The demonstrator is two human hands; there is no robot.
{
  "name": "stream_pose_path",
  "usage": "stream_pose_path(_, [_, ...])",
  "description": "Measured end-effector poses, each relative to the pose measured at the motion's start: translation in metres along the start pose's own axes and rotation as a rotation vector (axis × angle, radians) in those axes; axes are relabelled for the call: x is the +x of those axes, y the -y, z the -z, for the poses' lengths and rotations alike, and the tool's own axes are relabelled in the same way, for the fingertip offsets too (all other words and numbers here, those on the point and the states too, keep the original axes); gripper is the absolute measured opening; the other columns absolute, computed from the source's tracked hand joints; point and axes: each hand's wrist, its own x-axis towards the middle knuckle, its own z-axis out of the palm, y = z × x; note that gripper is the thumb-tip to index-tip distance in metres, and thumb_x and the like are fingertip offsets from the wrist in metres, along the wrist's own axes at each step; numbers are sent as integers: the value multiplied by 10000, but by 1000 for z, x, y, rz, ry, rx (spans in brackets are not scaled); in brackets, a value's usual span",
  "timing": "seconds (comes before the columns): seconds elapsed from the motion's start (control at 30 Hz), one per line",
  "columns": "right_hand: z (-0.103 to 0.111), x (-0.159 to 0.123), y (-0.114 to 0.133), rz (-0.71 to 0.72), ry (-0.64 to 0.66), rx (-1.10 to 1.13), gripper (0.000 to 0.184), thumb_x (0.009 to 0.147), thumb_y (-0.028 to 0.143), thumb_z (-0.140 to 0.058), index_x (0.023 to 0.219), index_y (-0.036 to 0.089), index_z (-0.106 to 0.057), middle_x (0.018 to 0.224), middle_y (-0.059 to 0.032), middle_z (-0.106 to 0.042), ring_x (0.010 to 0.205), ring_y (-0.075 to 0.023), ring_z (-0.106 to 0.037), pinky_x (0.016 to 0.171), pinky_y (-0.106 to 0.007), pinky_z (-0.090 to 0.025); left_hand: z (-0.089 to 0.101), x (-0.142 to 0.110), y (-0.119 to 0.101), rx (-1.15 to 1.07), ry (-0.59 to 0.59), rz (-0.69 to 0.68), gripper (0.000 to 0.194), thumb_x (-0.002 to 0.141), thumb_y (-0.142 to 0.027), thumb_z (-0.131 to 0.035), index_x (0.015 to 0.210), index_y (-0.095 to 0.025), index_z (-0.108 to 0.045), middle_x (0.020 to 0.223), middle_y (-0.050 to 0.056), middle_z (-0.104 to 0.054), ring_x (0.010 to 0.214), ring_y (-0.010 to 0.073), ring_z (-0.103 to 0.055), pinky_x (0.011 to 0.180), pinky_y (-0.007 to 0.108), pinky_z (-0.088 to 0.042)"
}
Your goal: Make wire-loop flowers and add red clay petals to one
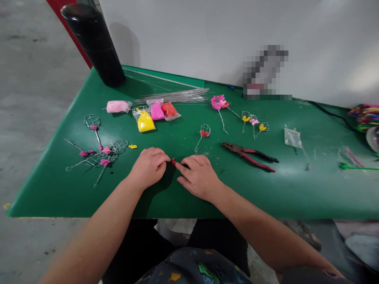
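Note:
A small red piece of soft modelling clay (173, 161) is at the fingertips between my two hands, just over the green table. My left hand (150, 166) is curled, its finger and thumb tips pinched at the left edge of the clay. From the other side, the index finger of my right hand (199, 176) reaches out to touch it, thumb spread apart below. Behind my hands lies a small wire racket (205, 132) with a red bow at its neck. A yellow clay bit (133, 146) sits beyond my left hand.
Left lie several wire rackets with pink bows (106, 154). Farther back are bagged clay (146, 121), thin wires (177, 96) and a black cylinder (96, 47). Pliers (247, 154), a pink wire flower (219, 102), smaller rackets (245, 117) and a clear bag (292, 137) lie right.

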Motion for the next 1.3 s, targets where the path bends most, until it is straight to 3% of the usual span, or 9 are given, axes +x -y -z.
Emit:
stream_pose_path(0.23, [11, 8, 11, 24, 76, -99, 379, 861, 320, -402, 1171, 143, -528, 953, -111, -582, 904, -245, -454, 796, -425, -305, 1, -1, -1, 19, 15, -5, 234, 751, -127, -422, 740, -183, -649, 772, 46, -658, 725, 182, -570, 657, 336, -424])
stream_pose_path(0.5, [-8, -5, -4, -30, -120, 157, 337, 833, 337, -458, 1105, 192, -594, 1062, -61, -590, 1033, -207, -446, 897, -369, -299, 0, -1, -1, -9, -10, -9, 226, 751, -124, -420, 733, -185, -637, 757, 35, -656, 733, 172, -576, 667, 330, -431])
stream_pose_path(0.8, [0, 8, 6, -50, 17, -9, 498, 821, 547, -402, 1204, 255, -526, 983, -75, -555, 938, -239, -415, 801, -395, -292, 0, -1, -1, -28, 2, 4, 221, 742, -116, -424, 729, -184, -634, 751, 38, -650, 717, 170, -570, 666, 333, -434])
stream_pose_path(1.1, [9, 17, 3, -75, 72, 34, 507, 822, 589, -349, 1125, 249, -572, 958, -59, -571, 913, -221, -437, 778, -366, -289, 2, -1, -1, -31, 22, 11, 222, 732, -109, -430, 730, -181, -639, 756, 40, -648, 723, 174, -567, 665, 332, -434])
stream_pose_path(1.3, [9, 23, 7, -25, 93, -92, 525, 810, 592, -372, 1140, 232, -563, 933, -87, -570, 895, -249, -438, 765, -396, -280, 2, -1, -1, -38, 31, 23, 227, 733, -107, -424, 731, -183, -638, 752, 38, -647, 726, 171, -566, 668, 331, -433])
